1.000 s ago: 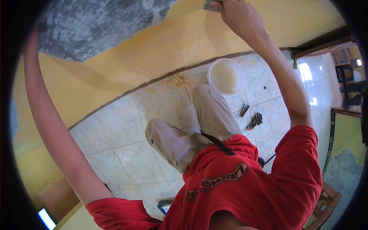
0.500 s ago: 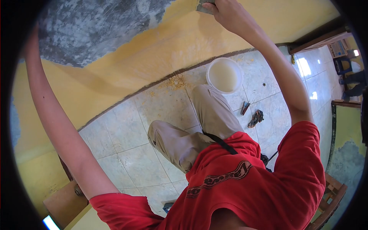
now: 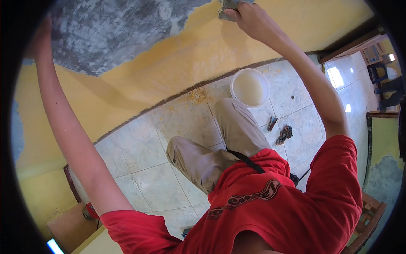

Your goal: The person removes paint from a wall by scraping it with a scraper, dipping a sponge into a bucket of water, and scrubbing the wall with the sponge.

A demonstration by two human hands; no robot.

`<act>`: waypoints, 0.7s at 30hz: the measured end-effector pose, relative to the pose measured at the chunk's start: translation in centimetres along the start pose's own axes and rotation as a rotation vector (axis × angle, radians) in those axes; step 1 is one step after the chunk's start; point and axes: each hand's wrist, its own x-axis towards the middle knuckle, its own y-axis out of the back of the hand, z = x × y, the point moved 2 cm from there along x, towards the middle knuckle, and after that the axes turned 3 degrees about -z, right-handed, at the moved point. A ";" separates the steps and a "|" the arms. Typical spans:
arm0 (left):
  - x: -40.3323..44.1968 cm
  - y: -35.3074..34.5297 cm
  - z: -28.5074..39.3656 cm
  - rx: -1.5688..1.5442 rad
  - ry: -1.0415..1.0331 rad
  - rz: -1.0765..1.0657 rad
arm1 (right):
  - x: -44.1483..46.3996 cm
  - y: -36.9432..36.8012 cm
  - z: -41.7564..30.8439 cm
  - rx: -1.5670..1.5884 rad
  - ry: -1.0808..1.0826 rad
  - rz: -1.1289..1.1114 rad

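My right hand [image 3: 253, 20] is closed around a flat grey scraper [image 3: 229, 9], whose blade lies against the yellow wall [image 3: 190, 55] near the top of view. Left of the scraper, a large bare grey patch [image 3: 114, 34] with ragged paint edges spreads over the wall. At the far left, my left hand [image 3: 41, 40] is by the wall beside that patch, partly lost in the dark rim of the view. Its fingers cannot be made out.
A white bucket [image 3: 250, 88] with cloudy liquid stands on the tiled floor beside my knee. Yellow paint flakes [image 3: 198, 95] lie along the wall's foot. A small dark-and-red object [image 3: 272, 123] and a crumpled dark cloth-like thing [image 3: 284, 134] lie nearby. A wooden chair [image 3: 367, 220] stands behind at right.
The whole view has shifted slightly, so the floor and bucket sit a little lower. My left hand shows more at the upper left. The scraper remains in my right hand at the wall.
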 end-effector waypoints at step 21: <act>1.2 -0.1 -1.5 0.245 -0.203 0.130 | 0.3 -1.9 -0.1 -0.052 0.018 0.117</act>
